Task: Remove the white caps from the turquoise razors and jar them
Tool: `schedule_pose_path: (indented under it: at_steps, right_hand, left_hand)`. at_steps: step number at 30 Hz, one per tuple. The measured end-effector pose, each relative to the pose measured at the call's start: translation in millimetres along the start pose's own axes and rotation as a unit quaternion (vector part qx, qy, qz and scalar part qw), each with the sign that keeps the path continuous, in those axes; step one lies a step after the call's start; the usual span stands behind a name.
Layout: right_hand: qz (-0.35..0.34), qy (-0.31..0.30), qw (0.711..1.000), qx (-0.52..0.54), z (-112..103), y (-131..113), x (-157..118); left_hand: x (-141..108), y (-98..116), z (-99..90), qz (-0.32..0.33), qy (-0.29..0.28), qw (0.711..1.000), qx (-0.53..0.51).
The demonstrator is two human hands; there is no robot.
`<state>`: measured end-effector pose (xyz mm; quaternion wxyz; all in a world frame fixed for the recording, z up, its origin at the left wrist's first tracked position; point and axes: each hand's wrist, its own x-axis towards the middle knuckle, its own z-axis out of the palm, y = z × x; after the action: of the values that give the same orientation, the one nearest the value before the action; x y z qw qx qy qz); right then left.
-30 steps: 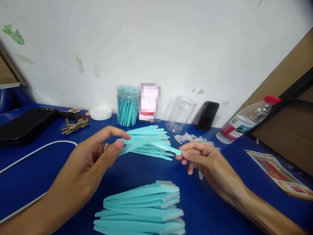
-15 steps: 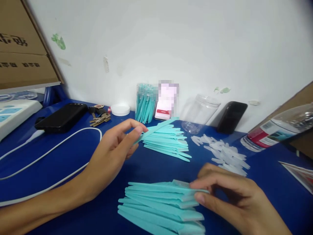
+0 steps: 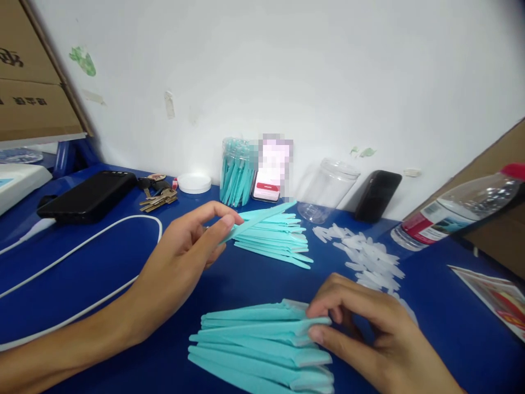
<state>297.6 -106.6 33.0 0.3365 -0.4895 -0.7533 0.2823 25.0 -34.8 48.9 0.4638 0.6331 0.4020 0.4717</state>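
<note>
My left hand is closed in a pinch on a slim teal eyebrow razor, which slants up to the right above the far pile of teal razors. Nearer to me lies a second pile of teal razors, with clear covers at their right ends. At that end of the near pile, my right hand pinches one razor between thumb and forefinger. Small translucent white covers lie scattered beyond my right hand.
Along the wall stand a clear jar full of teal razors, a lit phone, a clear jar and a dark phone. A water bottle leans at right. Keys, a white lid, a black power bank and a cable lie left.
The view has shifted slightly right. The razor in my right hand has come down onto the near pile. My left hand still holds its razor in much the same place.
</note>
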Motion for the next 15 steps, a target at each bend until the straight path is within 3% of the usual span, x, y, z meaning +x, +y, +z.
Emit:
schedule_pose_path:
  at_steps: [6, 12, 15]
  right_hand:
    - [-0.054, 0.041, 0.997, -0.038, -5.5, -3.7, 4.2]
    - [-0.070, 0.197, 0.966, -0.151, -37.1, 11.7, 20.7]
    - [-0.027, 0.179, 0.953, -0.245, -59.0, 27.9, 29.4]
  left_hand:
    - [0.0, -3.2, 0.0, -0.019, 0.004, 1.000, 0.008]
    - [0.3, -4.2, -1.7, -0.036, -0.002, 0.999, 0.031]
    - [0.0, -4.7, -2.5, -0.036, -0.005, 0.997, 0.063]
